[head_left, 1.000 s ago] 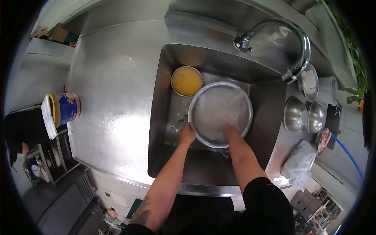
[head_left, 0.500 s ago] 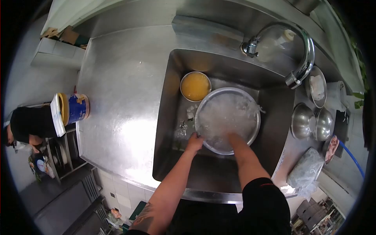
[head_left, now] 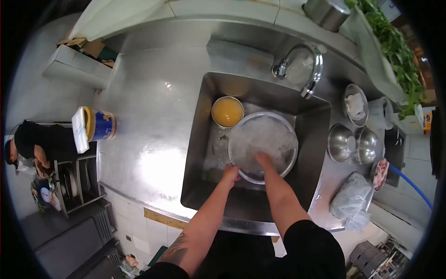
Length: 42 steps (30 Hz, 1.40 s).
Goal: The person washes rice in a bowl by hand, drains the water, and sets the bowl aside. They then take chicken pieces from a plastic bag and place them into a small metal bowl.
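Observation:
A round metal basin (head_left: pixel 296 160) stands in the sink (head_left: pixel 253 207), filled with cloudy, foamy water (head_left: pixel 265 135). My left hand (head_left: pixel 231 176) grips the basin's near-left rim, fingers closed around its edge. Past the wrist, my right hand (head_left: pixel 263 159) is dipped into the water; its fingers are hidden below the surface. Whatever lies under the cloudy water cannot be made out. Behind and to the left of the basin, a smaller round bowl of yellow-orange liquid (head_left: pixel 227 111) rests on the sink floor. Small wet scraps (head_left: pixel 220 145) lie beside the basin.
A curved faucet (head_left: pixel 318 69) rises behind the sink. Along the right are metal bowls (head_left: pixel 341 142), a dish of pinkish meat (head_left: pixel 381 174) and a plastic bag (head_left: pixel 350 195). A blue tub (head_left: pixel 103 125) stands at the counter's left edge; beyond it is another person (head_left: pixel 44 142).
The camera view has shifted, showing more of the back wall and greenery. My right hand has moved slightly left within the basin. My left hand keeps its hold on the rim.

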Each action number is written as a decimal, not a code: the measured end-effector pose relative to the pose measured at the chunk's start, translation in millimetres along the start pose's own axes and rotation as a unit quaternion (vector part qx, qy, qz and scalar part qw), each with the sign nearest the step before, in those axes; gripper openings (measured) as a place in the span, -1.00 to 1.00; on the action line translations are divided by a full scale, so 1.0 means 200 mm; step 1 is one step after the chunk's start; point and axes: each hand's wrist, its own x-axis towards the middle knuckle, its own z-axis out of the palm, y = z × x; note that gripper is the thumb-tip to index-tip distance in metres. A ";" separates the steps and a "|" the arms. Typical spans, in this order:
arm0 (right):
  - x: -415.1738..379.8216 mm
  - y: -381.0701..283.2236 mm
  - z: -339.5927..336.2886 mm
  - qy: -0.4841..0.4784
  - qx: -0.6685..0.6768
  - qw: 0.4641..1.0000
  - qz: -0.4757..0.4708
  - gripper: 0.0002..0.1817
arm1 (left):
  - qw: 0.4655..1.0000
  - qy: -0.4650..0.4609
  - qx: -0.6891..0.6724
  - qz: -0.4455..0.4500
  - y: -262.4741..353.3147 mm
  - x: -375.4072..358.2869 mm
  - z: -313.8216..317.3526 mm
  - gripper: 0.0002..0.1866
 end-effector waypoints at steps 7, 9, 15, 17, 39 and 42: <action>-0.78 -0.18 0.14 -0.069 0.068 0.949 -0.299 -0.39 | 0.990 -0.108 -0.084 -0.023 0.13 -0.25 -0.06 -0.29; -1.06 -0.25 0.16 0.029 -0.031 0.962 -0.268 -0.45 | 0.995 -0.090 -0.014 -0.029 0.21 -0.38 -0.03 -0.30; -1.01 -0.36 0.07 0.302 -0.026 0.933 -0.194 -0.71 | 0.980 -0.114 0.101 0.130 0.55 -0.68 -0.12 -0.39; -1.02 -0.36 -0.05 0.311 0.017 0.924 -0.221 -0.74 | 0.961 -0.152 0.079 0.218 0.62 -0.77 -0.22 -0.47; -1.81 -0.04 -0.56 0.044 0.779 0.584 -0.223 -0.37 | 0.851 0.422 0.301 0.085 -2.20 -1.65 -1.87 -0.66; -1.89 0.00 -0.46 0.065 0.762 0.596 -0.247 -0.27 | 0.858 0.317 0.404 0.000 -2.39 -1.79 -1.78 -0.62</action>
